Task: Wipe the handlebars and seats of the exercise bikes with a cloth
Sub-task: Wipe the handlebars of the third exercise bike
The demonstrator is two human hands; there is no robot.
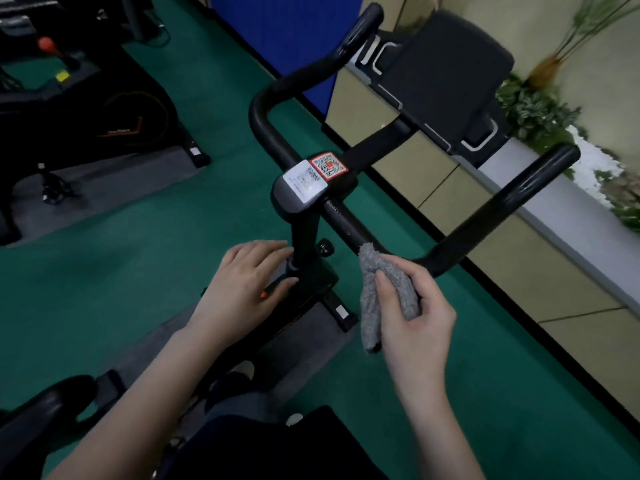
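A black exercise bike stands in front of me, its looped handlebar [485, 220] running from upper middle to right. A stem block [304, 188] with a white label and a red QR sticker sits at its centre. My right hand [412, 306] grips a bunched grey cloth [381, 292], whose top end touches the handlebar's near crossbar. My left hand [242, 289] hovers with relaxed, spread fingers beside the stem post, holding nothing. A black tablet holder [446, 74] rises behind the handlebar. The black seat [45, 407] shows only partly at the lower left.
A second black exercise bike [86, 109] stands at the upper left on a grey mat. Green carpet [138, 237] covers the floor. A beige low cabinet wall [519, 258] with a planter of green plants [540, 116] runs along the right. A blue panel [294, 39] stands behind.
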